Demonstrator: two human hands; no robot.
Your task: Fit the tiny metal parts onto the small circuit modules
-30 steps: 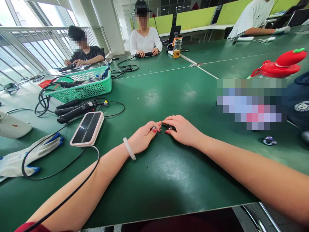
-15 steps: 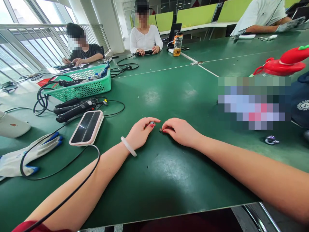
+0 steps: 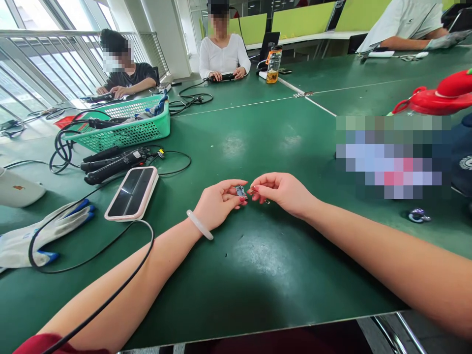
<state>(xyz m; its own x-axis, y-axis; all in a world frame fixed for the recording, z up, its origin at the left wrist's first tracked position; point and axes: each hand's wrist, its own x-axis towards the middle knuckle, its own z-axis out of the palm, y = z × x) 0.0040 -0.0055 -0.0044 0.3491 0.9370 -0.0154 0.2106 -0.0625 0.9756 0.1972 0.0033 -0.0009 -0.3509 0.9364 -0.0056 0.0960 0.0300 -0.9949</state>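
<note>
Between the thumb and fingers of my left hand (image 3: 217, 204) is a small grey-and-black piece, rather like a tiny circuit board (image 3: 241, 191). My right hand (image 3: 286, 193) is pinched just to the right of it, its fingertips almost touching the board. A tiny coppery and dark part (image 3: 251, 190) shows at those fingertips, too small to name. A little metallic end (image 3: 268, 201) pokes out below the right fingers. Both hands are held just above the green table (image 3: 236, 285).
Left of my arm lie a phone (image 3: 132, 193), a work glove (image 3: 40, 236), black handheld devices (image 3: 114, 164) and a looping cable (image 3: 92, 265). A green basket (image 3: 132, 130) stands behind. At right are a small shiny purple object (image 3: 419, 215) and a red item (image 3: 424, 102). People sit across the table.
My right hand has lifted slightly and moved a little right, with the tiny part in its fingers. The board in my left hand has turned and shows more of its face.
</note>
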